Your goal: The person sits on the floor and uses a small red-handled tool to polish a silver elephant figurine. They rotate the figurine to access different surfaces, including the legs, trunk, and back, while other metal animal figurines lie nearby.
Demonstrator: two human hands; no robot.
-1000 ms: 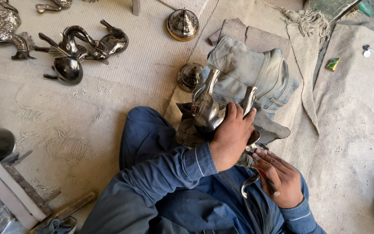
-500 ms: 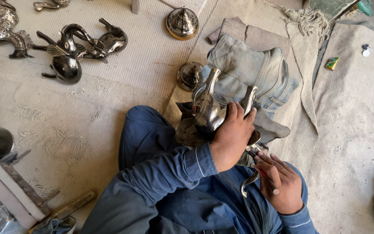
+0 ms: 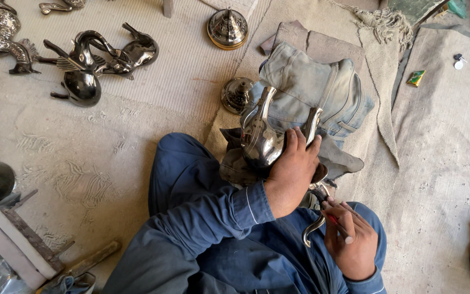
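A shiny metal bird figure (image 3: 259,139) lies on a grey cloth over my lap, its neck pointing away from me. My left hand (image 3: 292,171) grips its body from above and holds it down. My right hand (image 3: 350,239) is closed on a small red-handled tool (image 3: 337,224), whose tip touches the curved metal end of the figure (image 3: 314,227) near my knee. A folded pair of jeans (image 3: 314,90) lies just beyond the figure.
Several dark metal bird figures (image 3: 91,60) lie on the mat at the upper left. Two domed metal lids (image 3: 228,27) (image 3: 236,93) sit near the jeans. A wooden-handled tool (image 3: 85,262) and blocks (image 3: 17,245) lie at the lower left. Burlap covers the floor on the right.
My right hand has shifted slightly along the figure's curved end with the tool. My left hand keeps its hold on the figure's body.
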